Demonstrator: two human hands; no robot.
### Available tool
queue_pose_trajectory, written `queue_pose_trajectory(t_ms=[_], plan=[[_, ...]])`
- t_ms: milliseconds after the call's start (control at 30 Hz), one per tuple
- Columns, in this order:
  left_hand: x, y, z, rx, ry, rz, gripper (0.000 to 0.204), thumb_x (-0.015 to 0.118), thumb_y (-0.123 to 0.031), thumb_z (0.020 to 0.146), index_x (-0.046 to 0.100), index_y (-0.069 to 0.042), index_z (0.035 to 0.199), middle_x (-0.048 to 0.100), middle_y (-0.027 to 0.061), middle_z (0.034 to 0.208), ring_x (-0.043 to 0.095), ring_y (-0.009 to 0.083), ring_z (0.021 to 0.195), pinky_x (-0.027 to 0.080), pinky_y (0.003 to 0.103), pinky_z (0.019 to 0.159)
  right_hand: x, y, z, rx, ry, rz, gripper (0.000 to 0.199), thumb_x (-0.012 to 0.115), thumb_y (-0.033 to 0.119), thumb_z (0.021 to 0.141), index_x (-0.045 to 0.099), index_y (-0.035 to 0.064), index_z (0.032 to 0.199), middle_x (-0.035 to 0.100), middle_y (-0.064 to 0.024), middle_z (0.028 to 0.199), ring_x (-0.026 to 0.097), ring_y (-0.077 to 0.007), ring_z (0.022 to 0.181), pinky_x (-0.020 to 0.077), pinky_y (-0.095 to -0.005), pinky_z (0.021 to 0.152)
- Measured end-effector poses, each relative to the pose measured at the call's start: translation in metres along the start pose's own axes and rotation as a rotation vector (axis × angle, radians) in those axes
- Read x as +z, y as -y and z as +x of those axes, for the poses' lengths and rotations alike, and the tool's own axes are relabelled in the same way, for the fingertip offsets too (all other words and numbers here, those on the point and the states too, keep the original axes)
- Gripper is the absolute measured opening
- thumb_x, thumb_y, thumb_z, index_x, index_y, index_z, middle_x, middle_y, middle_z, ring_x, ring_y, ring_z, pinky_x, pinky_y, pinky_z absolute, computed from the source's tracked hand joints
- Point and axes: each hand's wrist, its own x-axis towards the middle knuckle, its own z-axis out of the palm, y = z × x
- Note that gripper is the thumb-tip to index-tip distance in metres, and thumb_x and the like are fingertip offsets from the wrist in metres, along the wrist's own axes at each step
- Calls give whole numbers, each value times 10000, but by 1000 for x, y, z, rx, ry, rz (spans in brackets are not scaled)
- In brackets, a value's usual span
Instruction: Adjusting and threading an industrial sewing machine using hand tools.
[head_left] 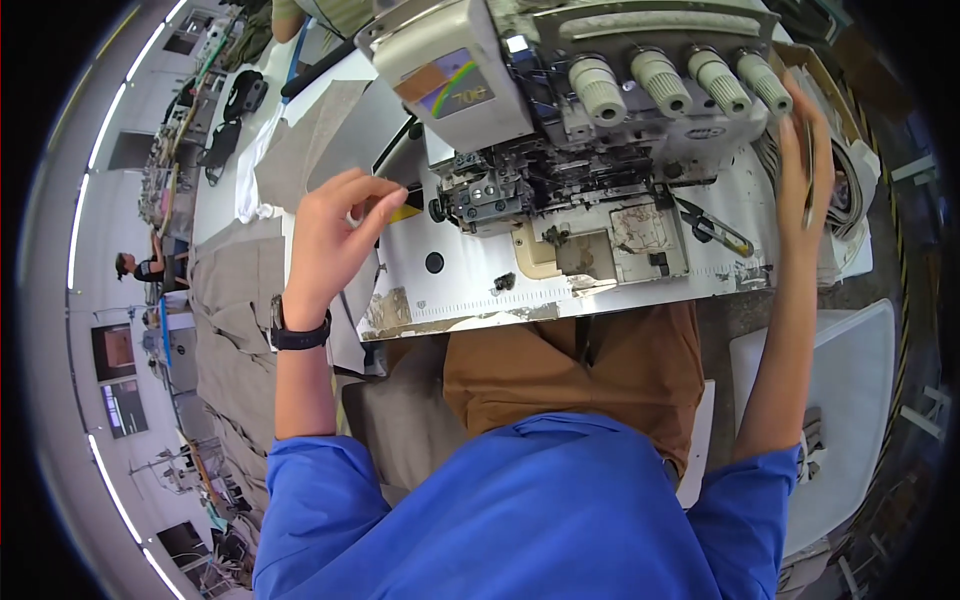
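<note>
An overlock sewing machine (640, 150) with its lower front exposed stands before me. Several pale ribbed tension knobs (597, 88) line its upper front. My left hand (338, 235), wearing a dark wristband, is raised left of the machine. Its fingers are curled, thumb and forefinger close together; anything between them is too small to make out. My right hand (805, 175) reaches up beside the machine's right end, fingers long and close to the last knob. A thin pointed tool (809, 200), perhaps tweezers, lies along that hand's fingers. An open cover plate area (585, 255) shows below the needle zone.
A dark hinged lever (715, 228) sticks out at the machine's right front. Grey-brown cloth (235, 300) is heaped on the left. Folded cloth strips (850, 190) lie at the right edge, above a pale plastic bin (865, 380). Another person (145, 268) is far left.
</note>
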Motion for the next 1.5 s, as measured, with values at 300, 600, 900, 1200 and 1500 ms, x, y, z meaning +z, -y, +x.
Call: queue_pose_trajectory(t_ms=[300, 600, 900, 1200, 1500], plan=[[24, 0, -11, -155, -121, -1130, 239, 549, -174, 946, 542, -32, 754, 603, 84, 903, 566, 200, 963, 344, 345, 1008, 0, -4, -39, 106, -175, 189, 360, 428, 198, 1006, 517, -16, 1281, 586, -140, 1183, 544, -206, 1141, 379, -345, 1040], [50, -11, -7, 48, -188, -394, 152, 540, 6, 901, 652, 26, 1003, 541, 51, 858, 532, 151, 800, 418, 265, 742, 61, 83, -115, 947, 223, 1225, 158, 458, 121, 994, 524, 2, 1076, 629, -191, 1000, 616, -223, 903, 493, -345, 866], [58, 3, -8, 316, -187, -148, 462, 558, 101, 746, 656, -29, 1178, 538, 92, 883, 536, 216, 766, 449, 318, 667, 94, 90, -111, 1137, 182, 1292, 216, 509, 177, 987, 554, -5, 1094, 621, -168, 1016, 599, -224, 930, 490, -343, 885], [60, 18, 2, 458, -203, -142, 515, 585, 26, 678, 658, -63, 1180, 509, 78, 867, 486, 242, 758, 416, 349, 684, 83, 81, -116, 1256, 83, 1288, 199, 525, 187, 973, 579, 15, 1056, 623, -116, 965, 581, -197, 894, 482, -335, 835], [60, 23, 4, 485, -182, -163, 475, 630, -20, 678, 651, -88, 1148, 465, 57, 837, 469, 234, 755, 402, 344, 687, 106, 66, -97, 1280, 272, 1415, 141, 541, 139, 964, 587, 34, 1046, 656, -87, 924, 603, -150, 825, 481, -290, 697]])
